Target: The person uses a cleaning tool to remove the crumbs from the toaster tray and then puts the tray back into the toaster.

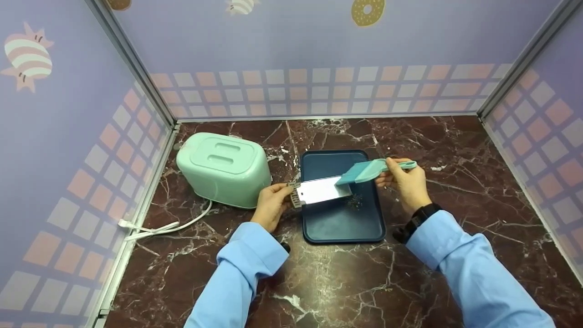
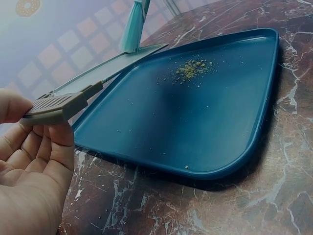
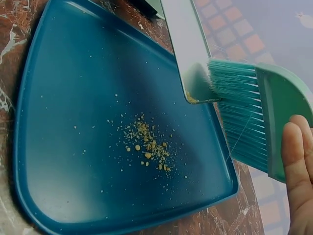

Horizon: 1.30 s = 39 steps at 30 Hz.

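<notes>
My left hand (image 1: 272,204) pinches the slotted grey-brown end (image 2: 57,106) of a shiny metal crumb tray (image 1: 319,190), thumb on top and fingers beneath. The crumb tray is held tilted over a dark blue serving tray (image 1: 341,228). In my right hand (image 1: 410,186) is the handle of a teal brush (image 1: 370,171), and its bristles (image 3: 234,93) touch the crumb tray's far end. Some crumbs cling at that end's corner. A pile of yellowish crumbs (image 3: 146,143) lies on the blue tray below, with specks scattered around it.
A mint-green toaster (image 1: 223,175) stands left of the blue tray, close to my left hand. Its white cord (image 1: 182,226) runs along the dark red marbled tabletop (image 1: 346,287) toward the left wall. Patterned purple panels (image 1: 291,45) enclose the back and both sides.
</notes>
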Motion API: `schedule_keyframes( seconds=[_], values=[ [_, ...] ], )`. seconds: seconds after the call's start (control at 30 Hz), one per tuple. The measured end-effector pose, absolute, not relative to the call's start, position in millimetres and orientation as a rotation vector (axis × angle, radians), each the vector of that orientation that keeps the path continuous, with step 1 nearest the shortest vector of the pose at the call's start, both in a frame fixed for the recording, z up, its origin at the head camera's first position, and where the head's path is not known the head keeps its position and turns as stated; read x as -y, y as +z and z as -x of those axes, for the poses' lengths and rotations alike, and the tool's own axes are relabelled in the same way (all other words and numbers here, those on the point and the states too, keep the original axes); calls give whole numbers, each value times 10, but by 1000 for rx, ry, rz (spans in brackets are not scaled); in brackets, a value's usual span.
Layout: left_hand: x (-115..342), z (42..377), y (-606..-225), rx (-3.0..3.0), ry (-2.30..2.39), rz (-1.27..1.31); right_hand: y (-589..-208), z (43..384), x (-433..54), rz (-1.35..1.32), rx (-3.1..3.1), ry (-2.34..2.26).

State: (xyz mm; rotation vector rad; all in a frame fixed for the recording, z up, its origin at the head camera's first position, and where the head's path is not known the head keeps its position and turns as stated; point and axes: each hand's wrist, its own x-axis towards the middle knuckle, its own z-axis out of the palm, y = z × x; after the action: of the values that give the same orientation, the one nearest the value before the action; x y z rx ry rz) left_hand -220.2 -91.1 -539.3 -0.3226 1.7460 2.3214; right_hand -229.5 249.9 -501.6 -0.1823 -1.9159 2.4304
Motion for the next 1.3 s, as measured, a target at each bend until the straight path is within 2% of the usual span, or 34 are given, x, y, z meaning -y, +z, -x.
schedule_keyframes(
  seconds=[1.3],
  values=[
    [913,2194,-5397,-1760,2309,331,-4858,2167,-2601,302,2088,2321]
  ],
)
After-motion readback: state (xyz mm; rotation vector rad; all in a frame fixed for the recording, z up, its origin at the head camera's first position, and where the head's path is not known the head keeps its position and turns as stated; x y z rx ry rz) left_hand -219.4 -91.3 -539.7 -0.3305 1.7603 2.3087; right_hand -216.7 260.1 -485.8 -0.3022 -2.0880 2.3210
